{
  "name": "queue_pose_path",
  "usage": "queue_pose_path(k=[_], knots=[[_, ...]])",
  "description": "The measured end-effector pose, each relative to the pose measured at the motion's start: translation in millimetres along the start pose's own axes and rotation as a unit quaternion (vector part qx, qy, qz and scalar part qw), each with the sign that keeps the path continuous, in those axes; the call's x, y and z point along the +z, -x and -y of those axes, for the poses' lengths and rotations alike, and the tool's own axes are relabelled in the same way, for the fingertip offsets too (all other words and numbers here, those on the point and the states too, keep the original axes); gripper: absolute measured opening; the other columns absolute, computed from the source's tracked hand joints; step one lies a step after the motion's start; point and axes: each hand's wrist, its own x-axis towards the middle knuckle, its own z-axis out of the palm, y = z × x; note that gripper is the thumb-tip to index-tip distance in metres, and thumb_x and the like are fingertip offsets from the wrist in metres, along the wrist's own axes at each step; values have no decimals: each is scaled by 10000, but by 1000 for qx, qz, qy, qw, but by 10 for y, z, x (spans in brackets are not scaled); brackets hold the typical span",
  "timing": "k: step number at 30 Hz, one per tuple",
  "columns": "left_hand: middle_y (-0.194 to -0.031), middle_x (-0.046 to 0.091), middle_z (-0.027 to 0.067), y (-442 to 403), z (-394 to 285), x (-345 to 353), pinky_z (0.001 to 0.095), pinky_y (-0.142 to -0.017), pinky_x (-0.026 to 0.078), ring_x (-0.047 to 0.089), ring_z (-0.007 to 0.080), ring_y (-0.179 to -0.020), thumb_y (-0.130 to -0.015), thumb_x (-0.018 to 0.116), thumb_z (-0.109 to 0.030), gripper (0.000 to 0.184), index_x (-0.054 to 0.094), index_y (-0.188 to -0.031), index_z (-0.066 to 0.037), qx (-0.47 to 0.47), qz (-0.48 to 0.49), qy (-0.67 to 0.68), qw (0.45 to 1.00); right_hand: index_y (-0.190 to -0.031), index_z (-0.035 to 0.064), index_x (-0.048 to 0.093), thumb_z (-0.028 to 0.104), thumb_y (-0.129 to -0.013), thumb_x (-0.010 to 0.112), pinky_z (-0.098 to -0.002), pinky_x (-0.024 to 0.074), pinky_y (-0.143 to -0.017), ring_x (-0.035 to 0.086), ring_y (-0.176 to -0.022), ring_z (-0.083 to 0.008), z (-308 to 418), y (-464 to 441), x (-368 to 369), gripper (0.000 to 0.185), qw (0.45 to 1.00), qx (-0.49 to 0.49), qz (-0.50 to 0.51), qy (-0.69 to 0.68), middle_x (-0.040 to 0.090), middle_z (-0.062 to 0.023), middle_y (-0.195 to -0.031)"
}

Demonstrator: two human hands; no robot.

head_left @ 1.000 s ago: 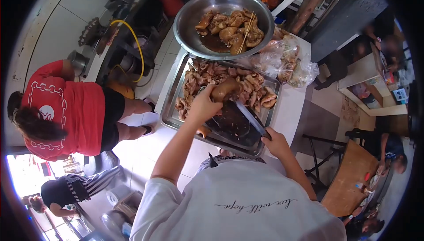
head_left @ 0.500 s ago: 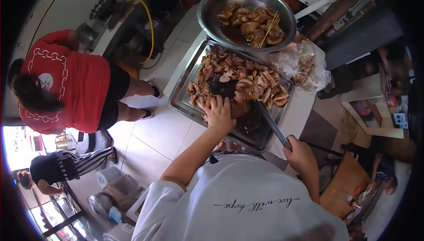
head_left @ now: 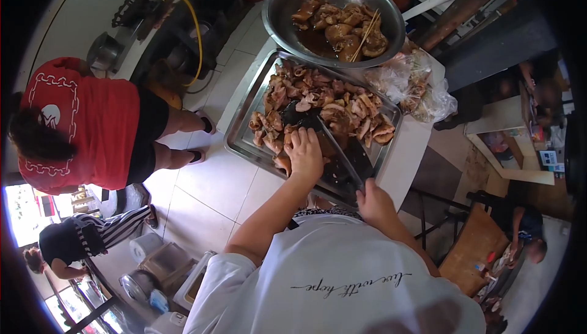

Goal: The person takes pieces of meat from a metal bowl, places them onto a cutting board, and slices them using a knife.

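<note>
My right hand (head_left: pixel 377 203) grips the handle of a long knife (head_left: pixel 343 153). Its blade slants up and left across the tray, beside my left hand. Curved fingers of my left hand (head_left: pixel 304 155) press on a brown piece of cooked meat (head_left: pixel 282 163), mostly hidden beneath the hand. Both are over a metal tray (head_left: pixel 235 131), with a dark surface (head_left: pixel 295 112) showing between the meat. Cut meat pieces (head_left: pixel 358 114) are heaped along the tray's far and right sides.
Beyond the tray stands a large steel bowl (head_left: pixel 273 25) with meat in brown sauce and thin sticks (head_left: pixel 365 35). A clear plastic bag (head_left: pixel 416 86) lies right of it. A person in a red shirt (head_left: pixel 107 126) stands at left, near a pot (head_left: pixel 105 51).
My right hand and the knife have moved left, and the blade now lies closer to my left hand. My left hand stays on the meat. The view has shifted slightly.
</note>
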Motion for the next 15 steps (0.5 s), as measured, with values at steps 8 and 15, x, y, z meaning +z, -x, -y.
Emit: queue_pose_path(k=[8,15], knots=[[-1256,456,96,-34,19,8,571,-898,367,378,365,-1231,-590,840,-211,746,485,-1233,-73,37,7,-1,999,-954,-19,411,183,-907,519,-530,488,-611,613,-682,-457,4,-617,539,234,999,1,15,-37,615,-273,-704],[-1189,491,106,-101,173,-134,518,-893,414,428,362,-1173,-602,782,-153,668,508,-1211,-119,24,-34,55,998,-978,-11,413,186,-912,505,-541,483,-660,621,-720,-455,18,-652,404,227,999,-12,24,-31,625,-281,-740]])
